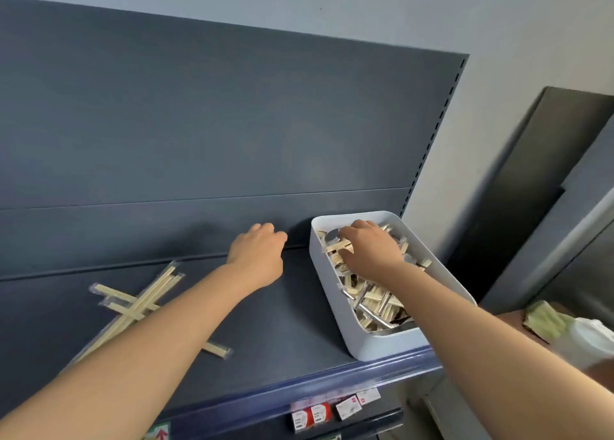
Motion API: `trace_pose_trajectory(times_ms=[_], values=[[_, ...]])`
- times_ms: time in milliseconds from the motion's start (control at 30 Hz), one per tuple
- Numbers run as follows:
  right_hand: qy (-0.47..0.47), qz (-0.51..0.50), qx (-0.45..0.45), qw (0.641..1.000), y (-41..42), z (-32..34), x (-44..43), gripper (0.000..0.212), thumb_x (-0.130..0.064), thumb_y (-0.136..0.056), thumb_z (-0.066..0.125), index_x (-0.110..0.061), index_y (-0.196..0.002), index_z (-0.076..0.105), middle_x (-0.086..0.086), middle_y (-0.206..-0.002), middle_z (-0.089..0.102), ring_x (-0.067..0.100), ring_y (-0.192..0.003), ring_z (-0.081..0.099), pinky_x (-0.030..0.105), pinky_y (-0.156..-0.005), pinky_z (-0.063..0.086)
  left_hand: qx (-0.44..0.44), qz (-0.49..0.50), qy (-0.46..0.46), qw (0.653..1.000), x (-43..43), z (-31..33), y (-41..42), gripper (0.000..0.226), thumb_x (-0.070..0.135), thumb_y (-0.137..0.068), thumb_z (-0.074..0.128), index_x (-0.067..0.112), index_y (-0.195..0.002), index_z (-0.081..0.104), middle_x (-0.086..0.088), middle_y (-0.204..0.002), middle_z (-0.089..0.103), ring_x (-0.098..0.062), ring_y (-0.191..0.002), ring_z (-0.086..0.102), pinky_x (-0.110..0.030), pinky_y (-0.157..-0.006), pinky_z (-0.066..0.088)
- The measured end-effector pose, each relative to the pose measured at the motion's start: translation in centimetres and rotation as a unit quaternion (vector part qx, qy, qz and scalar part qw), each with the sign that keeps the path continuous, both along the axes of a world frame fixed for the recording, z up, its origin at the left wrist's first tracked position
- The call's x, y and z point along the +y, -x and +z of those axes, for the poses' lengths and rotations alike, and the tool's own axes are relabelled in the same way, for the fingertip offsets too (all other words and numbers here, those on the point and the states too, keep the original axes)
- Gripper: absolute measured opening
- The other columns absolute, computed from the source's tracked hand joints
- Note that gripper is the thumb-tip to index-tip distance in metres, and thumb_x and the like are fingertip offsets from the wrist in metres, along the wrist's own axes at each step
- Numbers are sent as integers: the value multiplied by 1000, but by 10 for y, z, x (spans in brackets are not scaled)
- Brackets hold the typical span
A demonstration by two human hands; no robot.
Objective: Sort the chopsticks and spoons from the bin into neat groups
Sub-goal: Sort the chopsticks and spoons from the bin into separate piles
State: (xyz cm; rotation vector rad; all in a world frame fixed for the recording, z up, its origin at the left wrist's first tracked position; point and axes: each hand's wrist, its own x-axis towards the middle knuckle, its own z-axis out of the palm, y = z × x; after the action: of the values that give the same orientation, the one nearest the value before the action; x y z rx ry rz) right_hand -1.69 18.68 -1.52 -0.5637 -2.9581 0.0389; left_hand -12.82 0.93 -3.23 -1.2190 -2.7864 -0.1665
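The right hand (368, 247) is reaching into the white bin (388, 343) on the shelf (265, 333), fingers bending over the chopsticks and spoons (372, 301); whether they are gripping any is unclear. The left hand (257, 257) is near the bin, fingers curling under and hiding any contents. Wrapped chopsticks (139, 301) are lying crossed farther left.

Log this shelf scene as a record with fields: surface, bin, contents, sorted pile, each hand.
surface: dark blue shelf
bin: white, at the shelf's right end, by the front edge
contents: wrapped chopsticks and metal spoons, jumbled
pile: wrapped chopsticks on the shelf at left, crossed, not neat; no spoons seen there
left hand: left of the bin, apart from it, fingers curled; what it holds is hidden
right hand: inside the bin, on the chopsticks; grip unclear
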Motion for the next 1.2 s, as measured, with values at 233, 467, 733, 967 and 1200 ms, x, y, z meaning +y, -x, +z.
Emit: trace_pose_trajectory(times_ms=[233, 467, 733, 967, 1200], values=[[18, -25, -50, 998, -63, -7, 84, 29, -22, -90, 52, -24, -118, 61, 2, -130, 51, 25, -121, 49, 34, -86, 45, -14, -64, -15, 998, 99, 7, -65, 23, 13, -90, 48, 17, -109, 61, -2, -111, 56, -23, -107, 50, -34, -72, 41], [77, -25, -90, 993, -91, -34, 127, 48, -26, -91, 53, -32, -138, 47, -2, -135, 51, 22, -122, 49, 37, -94, 48, -49, -5, 126, 991, 147, -10, -107, 20, 32, -91, 53, 20, -74, 51, 3, -78, 56, -18, -75, 55, -29, -62, 38], [70, 18, -24, 997, -82, -55, 126, 31, -34, -94, 49, -22, -120, 60, 3, -125, 52, 25, -118, 44, 34, -91, 45, -130, 12, 84, 988, 151, -23, -99, 26, 30, -89, 61, 22, -114, 58, 4, -107, 61, -17, -94, 59, -32, -72, 49], [61, 14, -53, 997, -61, -52, 120, 49, -24, -93, 48, -26, -141, 39, 7, -133, 48, 30, -125, 42, 45, -98, 44, -101, -20, 129, 986, 159, -16, -95, 32, 6, -84, 48, 21, -111, 57, 2, -96, 59, -20, -88, 58, -32, -64, 46], [4, 32, -94, 995, -37, -52, 131, 38, -21, -92, 51, -29, -129, 51, 7, -120, 52, 29, -114, 51, 40, -85, 51, -1, -87, 171, 981, 148, 2, -82, 28, 6, -91, 47, 19, -116, 48, 4, -78, 45, -20, -74, 47, -31, -54, 31]])
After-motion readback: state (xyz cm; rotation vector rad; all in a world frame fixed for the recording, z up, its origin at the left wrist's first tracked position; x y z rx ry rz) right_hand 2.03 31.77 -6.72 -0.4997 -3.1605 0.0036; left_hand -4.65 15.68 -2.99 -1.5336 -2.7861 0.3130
